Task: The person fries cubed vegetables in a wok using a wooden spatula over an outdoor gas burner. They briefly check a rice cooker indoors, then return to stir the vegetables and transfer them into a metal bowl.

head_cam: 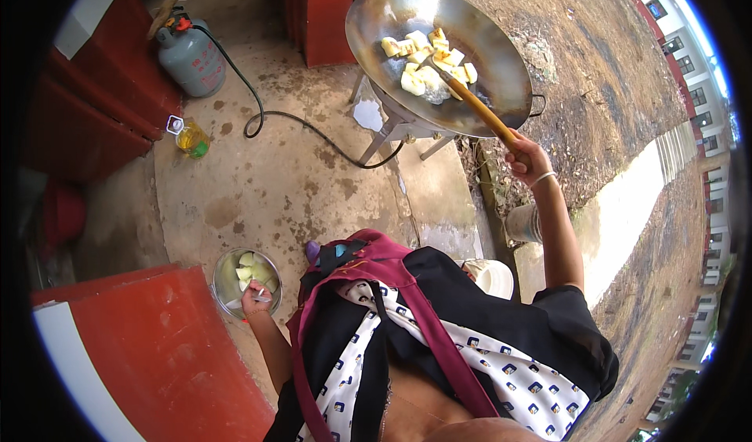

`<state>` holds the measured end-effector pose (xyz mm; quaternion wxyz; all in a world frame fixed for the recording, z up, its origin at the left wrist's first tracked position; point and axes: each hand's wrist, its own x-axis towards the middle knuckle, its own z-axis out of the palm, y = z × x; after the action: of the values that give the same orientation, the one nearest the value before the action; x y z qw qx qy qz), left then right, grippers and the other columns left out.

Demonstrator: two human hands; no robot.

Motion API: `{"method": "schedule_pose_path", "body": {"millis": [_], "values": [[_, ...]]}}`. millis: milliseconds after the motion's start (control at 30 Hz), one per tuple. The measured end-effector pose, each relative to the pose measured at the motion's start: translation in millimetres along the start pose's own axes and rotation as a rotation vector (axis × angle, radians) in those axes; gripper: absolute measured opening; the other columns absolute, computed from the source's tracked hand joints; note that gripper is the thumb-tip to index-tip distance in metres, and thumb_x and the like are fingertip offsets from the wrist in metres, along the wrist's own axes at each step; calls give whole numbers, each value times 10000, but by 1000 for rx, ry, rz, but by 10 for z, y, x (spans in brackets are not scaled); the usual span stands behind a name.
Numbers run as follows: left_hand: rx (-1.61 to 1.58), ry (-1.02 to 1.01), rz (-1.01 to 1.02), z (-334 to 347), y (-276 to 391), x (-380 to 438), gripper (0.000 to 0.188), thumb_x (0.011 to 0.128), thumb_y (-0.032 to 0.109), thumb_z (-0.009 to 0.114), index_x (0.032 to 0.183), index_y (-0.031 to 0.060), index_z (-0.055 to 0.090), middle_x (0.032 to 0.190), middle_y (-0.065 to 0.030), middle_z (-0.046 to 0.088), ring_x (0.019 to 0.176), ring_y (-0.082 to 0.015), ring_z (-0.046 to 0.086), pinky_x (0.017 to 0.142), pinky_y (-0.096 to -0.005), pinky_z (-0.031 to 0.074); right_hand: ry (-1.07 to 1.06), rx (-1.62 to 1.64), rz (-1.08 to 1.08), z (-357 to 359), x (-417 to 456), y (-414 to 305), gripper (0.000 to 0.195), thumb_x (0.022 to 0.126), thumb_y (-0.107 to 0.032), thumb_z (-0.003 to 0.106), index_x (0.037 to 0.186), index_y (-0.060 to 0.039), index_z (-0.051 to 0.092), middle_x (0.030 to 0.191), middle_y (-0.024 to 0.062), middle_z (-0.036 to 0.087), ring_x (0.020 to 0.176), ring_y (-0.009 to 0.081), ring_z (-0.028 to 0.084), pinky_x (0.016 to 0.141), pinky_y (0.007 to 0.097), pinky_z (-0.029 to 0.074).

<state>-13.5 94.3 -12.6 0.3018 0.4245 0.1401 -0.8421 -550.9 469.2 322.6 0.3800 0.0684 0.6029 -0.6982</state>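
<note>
My right hand [527, 158] is closed around the wooden handle [479, 106] of a spatula whose head rests among pale, partly browned chunks of food [418, 41] in a large metal wok [499, 54]. The wok sits tilted in view on a metal gas stove stand [382, 139]. At the lower left, my left hand [257, 298] grips a small pale or clear utensil, its kind unclear, over a round metal basin [218, 265]. Pale yellowish pieces [245, 273] lie in the basin.
A grey gas cylinder [191, 60] stands at the upper left, its black hose [305, 126] running over the concrete to the stove. Near it is a bottle of yellow oil [192, 140]. White buckets [496, 278] stand by my right side, and red walls [147, 336] flank the left.
</note>
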Motion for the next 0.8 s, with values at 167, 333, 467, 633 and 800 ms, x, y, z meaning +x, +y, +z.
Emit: {"method": "schedule_pose_path", "body": {"millis": [167, 333, 467, 633, 800], "values": [[14, -43, -41, 138, -68, 25, 97, 808, 96, 421, 788, 24, 483, 641, -36, 524, 537, -108, 521, 494, -240, 436, 141, -169, -112, 176, 327, 77, 403, 768, -132, 489, 1167, -159, 436, 533, 44, 461, 323, 79, 320, 290, 195, 228], [9, -70, -19, 158, -16, -43, 89, 799, 96, 428, 777, 27, 480, 638, -31, 521, 538, -108, 521, 497, -236, 432, 124, -165, -95, 307, 577, 119, 411, 758, -104, 493, 1163, -150, 443, 523, 47, 458, 322, 79, 335, 285, 188, 229], [-5, 20, 21, 117, -6, -75, 83, 791, 82, 418, 761, 32, 476, 633, -33, 516, 536, -112, 515, 499, -242, 437, 167, -202, -135, 364, 697, 226, 397, 748, -84, 505, 1141, -119, 464, 510, 51, 444, 309, 84, 329, 281, 201, 226], [19, -70, 10, -88, -14, -37, 91, 793, 79, 405, 767, 26, 474, 636, -37, 517, 552, -115, 527, 507, -244, 440, 302, -389, -244, 411, 727, 342, 434, 716, -50, 550, 1144, -56, 477, 522, 33, 452, 317, 78, 333, 286, 211, 229], [-34, -19, -34, 99, -42, 3, 107, 794, 88, 405, 796, 17, 486, 660, -32, 537, 560, -113, 540, 510, -248, 439, 368, -428, -339, 297, 631, 461, 462, 702, -24, 570, 1153, -32, 468, 529, -15, 464, 346, 50, 362, 302, 181, 232]]}}
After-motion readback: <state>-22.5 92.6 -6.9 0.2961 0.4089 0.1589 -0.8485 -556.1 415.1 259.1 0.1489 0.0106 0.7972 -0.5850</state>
